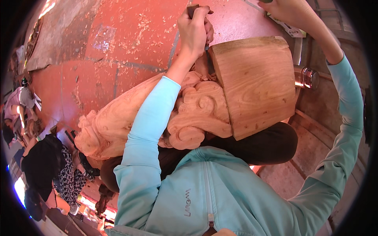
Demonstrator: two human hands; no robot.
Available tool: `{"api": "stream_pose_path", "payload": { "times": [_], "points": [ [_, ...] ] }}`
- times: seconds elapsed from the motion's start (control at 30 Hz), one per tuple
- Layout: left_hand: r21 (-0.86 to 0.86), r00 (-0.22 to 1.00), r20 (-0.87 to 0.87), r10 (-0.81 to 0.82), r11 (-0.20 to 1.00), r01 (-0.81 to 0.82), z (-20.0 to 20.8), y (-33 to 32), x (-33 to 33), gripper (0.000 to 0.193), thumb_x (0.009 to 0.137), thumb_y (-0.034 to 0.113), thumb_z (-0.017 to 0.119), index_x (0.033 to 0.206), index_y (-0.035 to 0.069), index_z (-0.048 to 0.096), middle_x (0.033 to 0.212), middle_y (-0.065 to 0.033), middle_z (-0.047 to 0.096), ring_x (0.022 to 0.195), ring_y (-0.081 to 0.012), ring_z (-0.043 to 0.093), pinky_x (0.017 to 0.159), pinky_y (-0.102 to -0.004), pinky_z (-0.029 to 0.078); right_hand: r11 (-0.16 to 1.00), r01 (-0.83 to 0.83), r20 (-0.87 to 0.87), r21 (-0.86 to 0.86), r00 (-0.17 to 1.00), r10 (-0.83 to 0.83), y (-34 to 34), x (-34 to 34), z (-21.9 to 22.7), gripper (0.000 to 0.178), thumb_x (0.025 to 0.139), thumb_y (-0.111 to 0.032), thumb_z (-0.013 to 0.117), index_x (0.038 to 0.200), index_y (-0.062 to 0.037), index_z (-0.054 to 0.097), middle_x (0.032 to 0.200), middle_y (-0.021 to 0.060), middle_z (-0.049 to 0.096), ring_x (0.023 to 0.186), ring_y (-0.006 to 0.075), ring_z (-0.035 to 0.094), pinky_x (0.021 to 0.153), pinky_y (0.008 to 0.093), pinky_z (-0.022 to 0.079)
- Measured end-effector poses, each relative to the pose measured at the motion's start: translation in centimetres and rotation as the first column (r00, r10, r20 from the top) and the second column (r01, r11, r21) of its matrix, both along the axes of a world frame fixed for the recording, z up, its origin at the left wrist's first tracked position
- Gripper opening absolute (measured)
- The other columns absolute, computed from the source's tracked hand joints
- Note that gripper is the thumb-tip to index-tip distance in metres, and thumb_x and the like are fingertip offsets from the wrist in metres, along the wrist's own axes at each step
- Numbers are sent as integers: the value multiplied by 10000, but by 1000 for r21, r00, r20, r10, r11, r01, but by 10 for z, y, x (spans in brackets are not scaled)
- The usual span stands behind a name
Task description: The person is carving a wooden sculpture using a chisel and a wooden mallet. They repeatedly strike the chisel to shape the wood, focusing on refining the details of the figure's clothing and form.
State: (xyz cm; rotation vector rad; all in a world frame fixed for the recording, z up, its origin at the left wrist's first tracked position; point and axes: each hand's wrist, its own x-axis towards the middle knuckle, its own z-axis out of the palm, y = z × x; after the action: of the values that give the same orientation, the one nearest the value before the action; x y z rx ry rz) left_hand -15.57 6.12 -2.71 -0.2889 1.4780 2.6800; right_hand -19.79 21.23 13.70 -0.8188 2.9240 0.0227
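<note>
A large wooden carving (201, 106) lies across my lap, with scrolls and rounded relief in its middle and left part. Its right end is a plain, smooth-faced block (258, 86). My left hand (195, 33) is closed around the dark handle of a chisel (192, 10), just beyond the carving's far edge. The chisel's lower end passes beside the block's left corner, where its tip is hidden. Raised at the far right, my right hand (289, 11) is partly cut off by the picture's edge. Its fingers close on something dark, only a sliver of which shows.
Pale wood shavings (143, 29) are scattered over the red tiled floor (90, 86). A jar with a metallic lid (310, 78) lies right of the block, near a printed packet (290, 29). Other people sit at the left, one in a black top (43, 163).
</note>
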Motion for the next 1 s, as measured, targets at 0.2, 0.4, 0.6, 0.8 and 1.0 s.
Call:
{"api": "stream_pose_path", "payload": {
  "times": [0.2, 0.4, 0.6, 0.8, 1.0],
  "points": [
    [20, 1000, 17, -22, 1000, 21, -1, 3, -1, 236, 879, 232, 515, 826, 2, 521, 484, 8, 325, 362, -89, 323, 348, -254, 239, 956, -136, 83, 259, 990, 118, 8, -14, -8, 707, 764, -40, 503, 1421, -267, 374, 744, 157, 626, 593, 263, 607, 558, 367, 491],
    [4, 999, 10, -31, 1000, 31, -1, 4, -2, 236, 873, 235, 510, 820, 6, 527, 485, 9, 329, 360, -92, 324, 348, -254, 239, 971, 238, 267, 30, 934, -237, -11, -4, 15, 719, 759, -28, 517, 1420, -275, 380, 787, 145, 649, 590, 255, 611, 547, 363, 502],
    [-3, 999, 14, -51, 999, 52, -4, 2, -2, 229, 877, 228, 506, 811, 10, 530, 476, 12, 317, 354, -92, 321, 347, -255, 240, 994, 72, 110, 81, 991, -80, -7, 0, 7, 741, 754, -20, 507, 1439, -251, 348, 734, 141, 629, 541, 238, 592, 521, 353, 495],
    [21, 999, 12, -38, 999, 38, -5, 3, 0, 239, 880, 240, 511, 810, 13, 534, 475, 13, 317, 355, -94, 322, 347, -256, 242, 917, -159, 148, 367, 983, 111, 3, -10, 5, 752, 714, -43, 513, 1425, -243, 378, 680, 114, 623, 562, 239, 610, 577, 357, 508],
    [14, 998, 12, -59, 998, 59, -3, 4, 1, 243, 879, 247, 508, 808, 16, 527, 474, 10, 318, 357, -94, 320, 346, -260, 236, 999, 26, 75, -27, 997, -24, 2, 1, 4, 727, 714, -17, 510, 1398, -245, 414, 781, 141, 655, 591, 261, 629, 579, 365, 514]
  ]
}}
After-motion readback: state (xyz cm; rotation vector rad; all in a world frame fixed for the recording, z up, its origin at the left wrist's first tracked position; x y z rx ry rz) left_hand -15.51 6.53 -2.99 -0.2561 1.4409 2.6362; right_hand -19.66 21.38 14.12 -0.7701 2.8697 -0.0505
